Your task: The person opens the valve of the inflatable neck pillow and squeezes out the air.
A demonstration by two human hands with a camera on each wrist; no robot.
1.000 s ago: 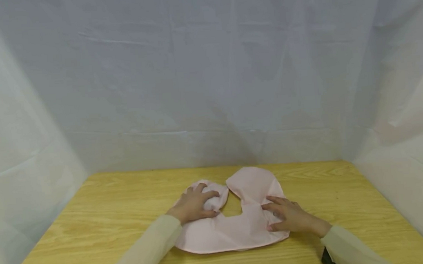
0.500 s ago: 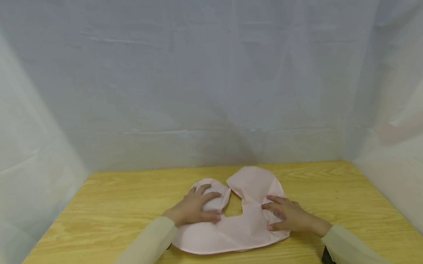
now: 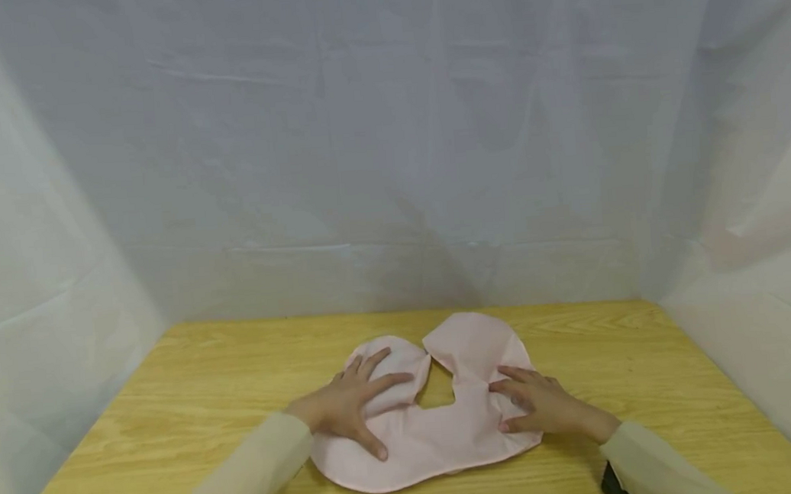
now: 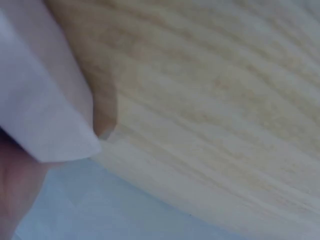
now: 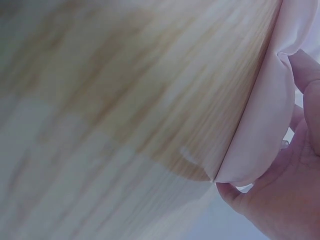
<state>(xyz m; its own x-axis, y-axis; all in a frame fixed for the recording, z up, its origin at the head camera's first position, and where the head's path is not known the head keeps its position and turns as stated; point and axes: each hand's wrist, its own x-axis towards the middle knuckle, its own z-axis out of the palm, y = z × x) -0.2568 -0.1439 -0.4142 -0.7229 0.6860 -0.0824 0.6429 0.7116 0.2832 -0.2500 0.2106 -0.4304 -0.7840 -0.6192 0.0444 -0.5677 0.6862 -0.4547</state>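
Note:
A pink, U-shaped cloth piece (image 3: 436,435), bib-like in outline, lies flat on the wooden table in the head view. Its two rounded lobes nearly meet at the far side around a small opening. My left hand (image 3: 344,404) rests on its left part, fingers spread wide and the thumb toward me. On the right part rests my right hand (image 3: 540,404), fingers apart and slightly bent. In the left wrist view the cloth edge (image 4: 55,110) covers much of my left hand (image 4: 17,187). The right wrist view has my right hand (image 5: 295,170) against the cloth's edge (image 5: 265,115).
The wooden table (image 3: 206,398) has light-coloured grain. White sheeting (image 3: 390,163) hangs behind it and along both sides. A small black item (image 3: 615,484) shows beneath the right sleeve.
My left hand has shifted left and its fingers have spread, with the thumb swinging toward me. The cloth's left lower edge has flattened outward. My right hand has stayed in place.

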